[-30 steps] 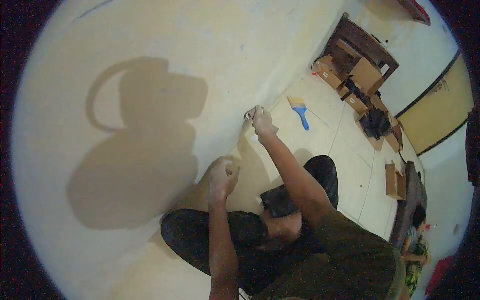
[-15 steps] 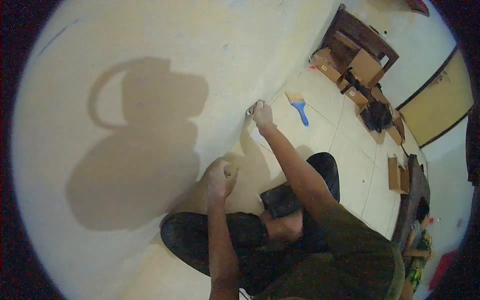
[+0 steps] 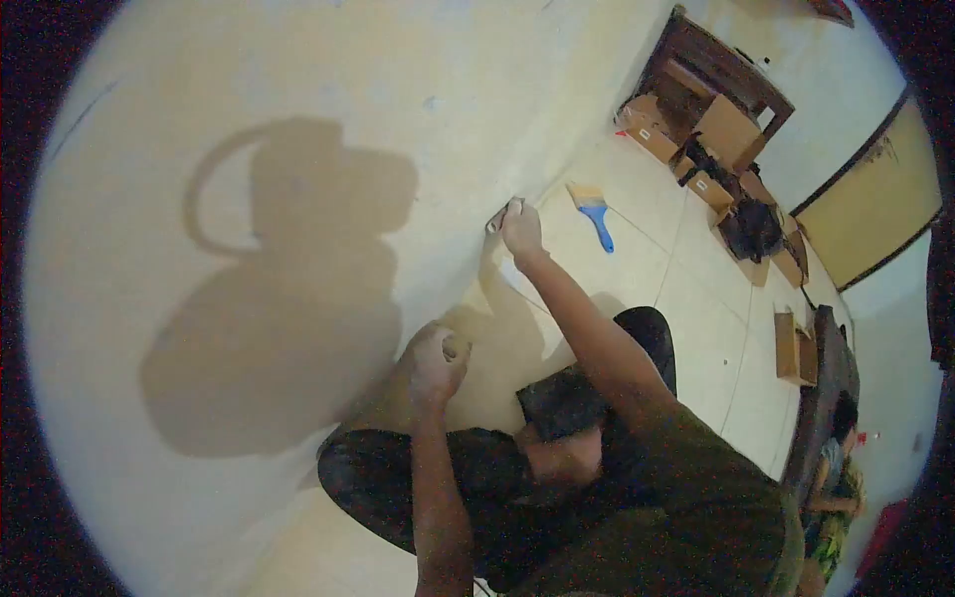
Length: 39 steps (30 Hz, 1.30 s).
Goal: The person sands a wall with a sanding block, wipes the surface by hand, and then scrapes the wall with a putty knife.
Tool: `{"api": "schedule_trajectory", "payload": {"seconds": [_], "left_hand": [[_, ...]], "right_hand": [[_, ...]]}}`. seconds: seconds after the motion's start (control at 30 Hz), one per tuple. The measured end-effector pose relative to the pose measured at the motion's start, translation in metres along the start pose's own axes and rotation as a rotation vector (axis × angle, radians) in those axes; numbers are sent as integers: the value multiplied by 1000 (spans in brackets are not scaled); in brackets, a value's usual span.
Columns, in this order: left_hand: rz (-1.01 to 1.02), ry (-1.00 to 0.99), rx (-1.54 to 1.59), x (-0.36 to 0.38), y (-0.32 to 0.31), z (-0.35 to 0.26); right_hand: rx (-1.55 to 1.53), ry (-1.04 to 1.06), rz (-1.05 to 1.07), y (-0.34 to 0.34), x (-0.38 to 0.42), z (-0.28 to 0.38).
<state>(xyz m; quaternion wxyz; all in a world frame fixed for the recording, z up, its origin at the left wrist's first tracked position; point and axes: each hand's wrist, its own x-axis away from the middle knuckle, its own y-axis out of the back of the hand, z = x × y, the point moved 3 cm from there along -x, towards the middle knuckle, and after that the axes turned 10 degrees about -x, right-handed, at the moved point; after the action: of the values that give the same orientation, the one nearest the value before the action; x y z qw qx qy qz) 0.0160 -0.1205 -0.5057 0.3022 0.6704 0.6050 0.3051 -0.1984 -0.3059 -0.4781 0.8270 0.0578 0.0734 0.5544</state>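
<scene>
My right hand (image 3: 520, 231) is closed on a small, curled grey sheet (image 3: 497, 217), held against the foot of the pale wall (image 3: 477, 90) where it meets the floor. Its exact kind is too blurred to tell. A few hand-widths nearer to me, my left hand (image 3: 436, 368) is curled into a loose fist above my bent knee, close to the wall. Whatever it may hold is hidden by the fingers. Pale dust seems to coat both hands. On the tiles beyond my right hand lies a paintbrush (image 3: 594, 211) with a blue handle and light bristles.
Tiled floor (image 3: 696, 269) stretches right of my crossed legs. Open cardboard boxes (image 3: 711, 184) with dark stuff stand by a brown wooden piece of furniture (image 3: 696, 45). Another box (image 3: 794, 348) sits farther right, near a person (image 3: 836, 488) at the edge. My shadow falls on the wall.
The whole view has shifted slightly. My left hand has turned a little and sits slightly lower; my right hand stays at the wall's foot with the grey sheet.
</scene>
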Motion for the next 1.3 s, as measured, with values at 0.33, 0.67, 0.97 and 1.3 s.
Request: {"api": "schedule_trajectory", "payload": {"seconds": [0.33,0.67,0.97,1.3], "left_hand": [[-146,-121,-87,-1,-1,4],[-113,-70,71,-1,0,3],[-101,-12,100,-10,-16,11],[-162,-99,35,-7,-12,8]], "right_hand": [[0,17,0,-4,-9,-2],[61,173,-147,-15,-6,-1],[-43,138,-121,-14,-21,-6],[-40,76,-79,-2,-14,7]]}}
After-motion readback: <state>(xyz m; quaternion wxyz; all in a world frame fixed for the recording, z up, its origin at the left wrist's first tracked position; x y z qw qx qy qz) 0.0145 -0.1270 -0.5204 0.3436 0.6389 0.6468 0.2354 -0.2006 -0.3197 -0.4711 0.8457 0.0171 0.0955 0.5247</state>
